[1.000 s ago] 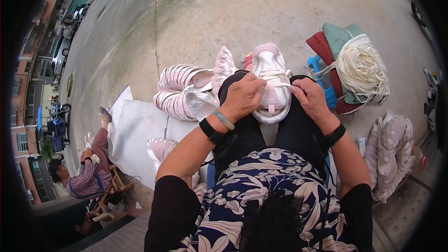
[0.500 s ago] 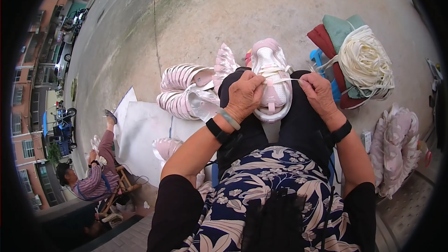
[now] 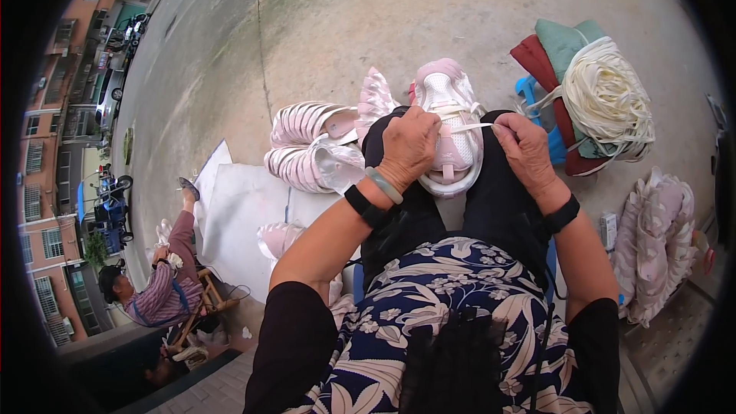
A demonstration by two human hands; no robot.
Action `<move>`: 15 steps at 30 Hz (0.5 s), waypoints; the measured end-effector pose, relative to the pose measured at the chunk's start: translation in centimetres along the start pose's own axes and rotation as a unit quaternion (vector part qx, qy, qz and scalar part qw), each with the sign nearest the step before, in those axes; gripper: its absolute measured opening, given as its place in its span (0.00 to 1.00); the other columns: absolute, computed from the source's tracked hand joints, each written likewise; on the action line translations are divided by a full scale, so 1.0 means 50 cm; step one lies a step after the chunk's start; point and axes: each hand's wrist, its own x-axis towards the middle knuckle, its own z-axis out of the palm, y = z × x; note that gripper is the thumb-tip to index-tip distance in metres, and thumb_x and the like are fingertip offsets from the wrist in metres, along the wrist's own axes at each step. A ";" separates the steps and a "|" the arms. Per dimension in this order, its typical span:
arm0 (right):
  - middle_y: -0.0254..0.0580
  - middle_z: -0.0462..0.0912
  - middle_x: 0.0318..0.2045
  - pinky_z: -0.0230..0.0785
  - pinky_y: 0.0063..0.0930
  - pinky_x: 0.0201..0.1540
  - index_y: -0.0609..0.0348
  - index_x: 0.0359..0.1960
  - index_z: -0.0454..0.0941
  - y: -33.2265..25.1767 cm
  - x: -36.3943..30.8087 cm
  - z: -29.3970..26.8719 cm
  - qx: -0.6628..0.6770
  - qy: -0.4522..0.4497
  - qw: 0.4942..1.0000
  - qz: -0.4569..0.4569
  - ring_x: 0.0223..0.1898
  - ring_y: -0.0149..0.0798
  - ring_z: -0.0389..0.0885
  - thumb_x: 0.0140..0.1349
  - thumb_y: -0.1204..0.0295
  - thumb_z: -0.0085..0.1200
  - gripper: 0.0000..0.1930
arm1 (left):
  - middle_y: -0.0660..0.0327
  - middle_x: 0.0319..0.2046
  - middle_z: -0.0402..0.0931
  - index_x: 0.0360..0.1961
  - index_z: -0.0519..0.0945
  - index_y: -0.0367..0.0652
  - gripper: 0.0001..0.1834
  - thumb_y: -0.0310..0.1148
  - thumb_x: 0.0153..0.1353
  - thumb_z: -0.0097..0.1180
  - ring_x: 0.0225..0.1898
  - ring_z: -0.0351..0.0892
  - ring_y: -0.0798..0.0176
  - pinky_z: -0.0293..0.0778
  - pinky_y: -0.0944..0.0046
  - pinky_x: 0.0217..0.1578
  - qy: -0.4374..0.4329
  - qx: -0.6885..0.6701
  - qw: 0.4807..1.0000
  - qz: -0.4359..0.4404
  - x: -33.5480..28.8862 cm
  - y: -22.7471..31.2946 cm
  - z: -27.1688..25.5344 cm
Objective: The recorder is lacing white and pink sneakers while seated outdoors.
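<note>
One lace point(image 3: 471, 128) on a shoe point(image 3: 453, 155) is pinched by the right hand point(image 3: 526, 150); the left hand point(image 3: 409, 144) is curled, its grip unclear.

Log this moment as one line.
left hand: at pink-and-white sneaker; right hand: pinching white lace; lace: stretched between hands; cream lace bundle: at right

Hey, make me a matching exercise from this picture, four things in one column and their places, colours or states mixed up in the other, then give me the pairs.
Things
1. shoe
2. bundle
3. sheet
4. right hand

Descriptions
A. white, beside the seated co-worker
B. pinching a lace
C. between the black-clad legs
D. cream, against the green cloth

Right pairs: 1-C; 2-D; 3-A; 4-B
</note>
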 end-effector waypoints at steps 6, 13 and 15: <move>0.44 0.75 0.20 0.64 0.32 0.26 0.60 0.26 0.74 -0.005 -0.001 -0.007 -0.013 -0.006 1.000 -0.018 0.23 0.44 0.75 0.55 0.72 0.52 0.05 | 0.54 0.23 0.70 0.27 0.76 0.39 0.06 0.30 0.53 0.53 0.25 0.71 0.51 0.67 0.59 0.27 -0.175 -0.028 0.984 0.034 0.023 -0.042 -0.043; 0.45 0.73 0.17 0.64 0.30 0.24 0.61 0.26 0.74 0.019 0.005 -0.083 -0.036 0.013 0.999 -0.031 0.19 0.43 0.73 0.55 0.73 0.52 0.05 | 0.57 0.24 0.72 0.29 0.75 0.37 0.05 0.27 0.51 0.56 0.25 0.71 0.63 0.66 0.68 0.26 -0.077 -0.139 0.983 -0.088 0.004 -0.055 -0.030; 0.42 0.71 0.16 0.62 0.25 0.23 0.61 0.25 0.74 0.039 -0.007 -0.092 -0.039 0.023 0.998 -0.035 0.17 0.36 0.70 0.54 0.74 0.53 0.04 | 0.58 0.24 0.73 0.30 0.75 0.38 0.06 0.27 0.51 0.57 0.25 0.71 0.65 0.66 0.69 0.26 -0.055 -0.118 0.988 -0.081 0.001 -0.052 -0.025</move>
